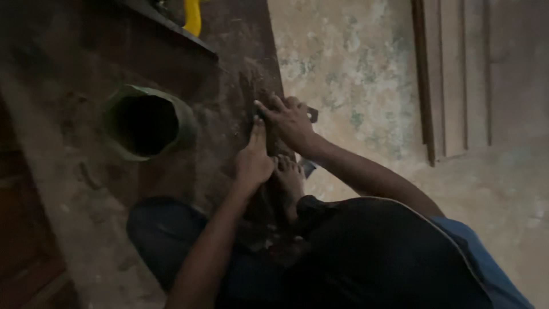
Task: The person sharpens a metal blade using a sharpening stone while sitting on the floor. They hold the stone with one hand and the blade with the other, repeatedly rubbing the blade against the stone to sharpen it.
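I am crouching over a dark board (229, 86) lying on the floor (354, 63), with both hands working near its right edge. My right hand (289, 121) is spreading flat, fingers wide, pressing down on the board; something small and dark is showing just past its knuckles at the edge, a metal piece (311, 114) perhaps, but it is too blurred for me to say what it is or whether I am gripping it. My left hand (253, 162) is resting just below, fingers drawn together and pointing up toward the right one, the fingertip touching the board; I cannot tell if anything is pinched under it. My bare foot (289, 178) is sitting right beside the left hand, close against the board's edge. A green pipe (147, 121) is lying open-mouthed to the left, well apart from the hands, and a yellow handle (193, 16) is showing at the top. The light is poor, so I am judging the risks by feel: the hands are crowding each other near the edge, a slip could push the small piece off onto the floor, and my toes are lying too near the work.
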